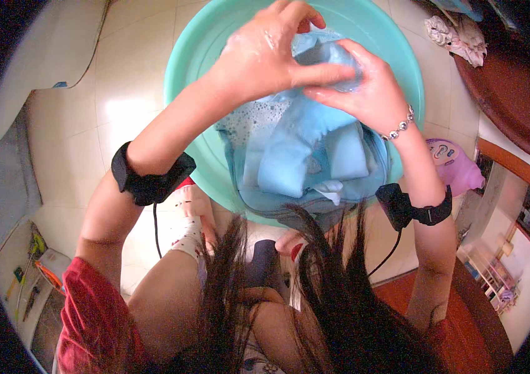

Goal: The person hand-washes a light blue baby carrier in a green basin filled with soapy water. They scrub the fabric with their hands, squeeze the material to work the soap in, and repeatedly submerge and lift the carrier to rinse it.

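Observation:
Over a mint-green basin (185, 68), my two wet hands face each other with their fingertips close together. My left hand (268, 56) is arched, its thumb stretched toward the right hand and its fingers curled at the far side, apart from the thumb. My right hand (374, 84) is cupped, thumb and fingers spread apart. Blue wet cloth shows between and beneath the hands; whether either touches it I cannot tell. Light blue fabric (286, 159) lies folded in the basin, with darker blue-grey cloth around its near side. White suds (258, 118) float at the left.
A pink-purple plastic container (455, 165) stands right of the basin. Beyond it is a dark reddish-brown round surface (508, 93) with a crumpled pale cloth (458, 40) at its edge. My feet and knees are on the near side. Cables hang from black bands (152, 174) on my forearms.

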`<state>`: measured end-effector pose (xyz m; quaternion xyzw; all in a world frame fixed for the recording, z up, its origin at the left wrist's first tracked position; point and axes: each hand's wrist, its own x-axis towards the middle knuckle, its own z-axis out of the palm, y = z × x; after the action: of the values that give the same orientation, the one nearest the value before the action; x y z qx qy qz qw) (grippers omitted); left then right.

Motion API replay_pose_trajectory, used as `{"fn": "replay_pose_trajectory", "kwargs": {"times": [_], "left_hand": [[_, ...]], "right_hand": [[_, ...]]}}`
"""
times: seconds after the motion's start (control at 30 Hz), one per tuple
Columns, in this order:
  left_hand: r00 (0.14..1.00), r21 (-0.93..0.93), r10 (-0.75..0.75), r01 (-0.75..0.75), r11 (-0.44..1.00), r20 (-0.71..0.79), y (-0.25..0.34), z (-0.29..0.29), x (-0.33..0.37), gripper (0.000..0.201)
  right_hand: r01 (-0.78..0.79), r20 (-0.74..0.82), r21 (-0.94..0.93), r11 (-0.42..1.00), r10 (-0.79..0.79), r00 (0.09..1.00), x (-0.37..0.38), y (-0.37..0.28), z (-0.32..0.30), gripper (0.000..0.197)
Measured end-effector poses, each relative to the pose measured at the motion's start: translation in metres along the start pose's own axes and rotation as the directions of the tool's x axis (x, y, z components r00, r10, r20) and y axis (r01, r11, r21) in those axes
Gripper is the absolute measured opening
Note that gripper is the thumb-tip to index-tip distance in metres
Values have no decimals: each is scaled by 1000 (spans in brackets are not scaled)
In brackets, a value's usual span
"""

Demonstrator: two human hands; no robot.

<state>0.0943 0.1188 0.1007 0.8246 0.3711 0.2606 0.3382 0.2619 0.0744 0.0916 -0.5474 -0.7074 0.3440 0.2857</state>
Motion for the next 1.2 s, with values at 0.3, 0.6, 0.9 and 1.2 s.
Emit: {"fn": "replay_pose_trajectory", "kwargs": {"times": [0.3,0.6,0.9,1.2], "left_hand": [[973,-263,-126,174,949,192,2,48,-35,76],[820,-713,-407,559,423,402,5,42,-29,34],[747,-669,-170,656,350,643,-5,35,-34,48],[911,-578,-342,412,704,232,-5,54,-42,67]], "right_hand": [[56,-354,-134,989,-101,930,0,10,17,40],[-15,-20,699,715,40,999,12,17,19,45],[-218,322,855,470,-152,935,9,2,21,37],[95,-66,446,890,-72,995,19,-2,37,29]]}}
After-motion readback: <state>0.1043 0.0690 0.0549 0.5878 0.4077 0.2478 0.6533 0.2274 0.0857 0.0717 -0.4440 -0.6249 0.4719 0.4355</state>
